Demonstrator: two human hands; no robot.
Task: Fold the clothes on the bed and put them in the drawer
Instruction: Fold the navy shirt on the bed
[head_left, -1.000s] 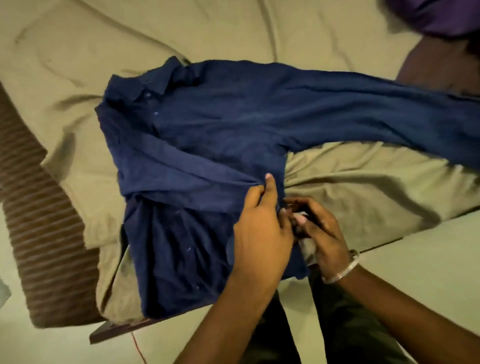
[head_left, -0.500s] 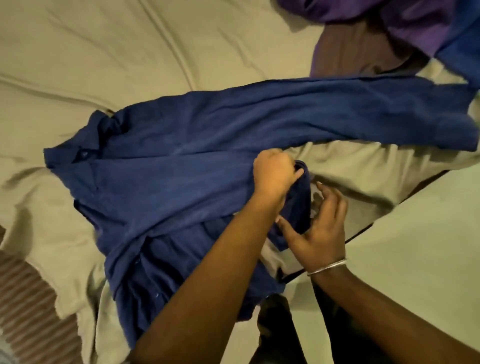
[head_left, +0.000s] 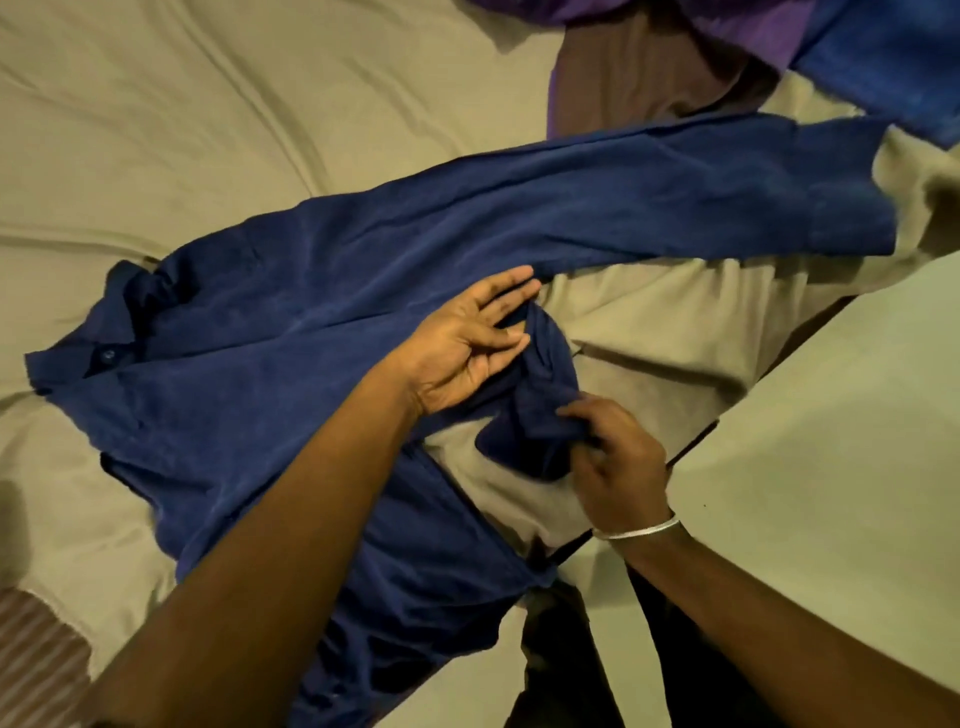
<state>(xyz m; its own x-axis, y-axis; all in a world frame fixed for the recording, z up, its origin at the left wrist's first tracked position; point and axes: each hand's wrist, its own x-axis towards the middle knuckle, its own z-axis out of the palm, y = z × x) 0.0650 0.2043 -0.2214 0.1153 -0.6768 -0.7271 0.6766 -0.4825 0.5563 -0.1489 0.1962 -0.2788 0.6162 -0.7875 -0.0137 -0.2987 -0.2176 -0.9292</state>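
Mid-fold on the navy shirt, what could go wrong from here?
1. The right hand pinches only a bunched bit of the navy shirt; the fold may come out lumpy.
2. The left hand lies open and flat, not gripping, so the shirt could slide on the bedsheet.
3. The long sleeve reaches toward the pile of clothes and could snag it.

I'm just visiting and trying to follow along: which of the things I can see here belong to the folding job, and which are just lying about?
Part of the job:
- navy shirt, spread on the bed
- left hand, open on it
- right hand, gripping a bunched part of it
- purple garment, brown garment and blue garment, waiting

Just lying about:
- beige bedsheet
- silver bangle
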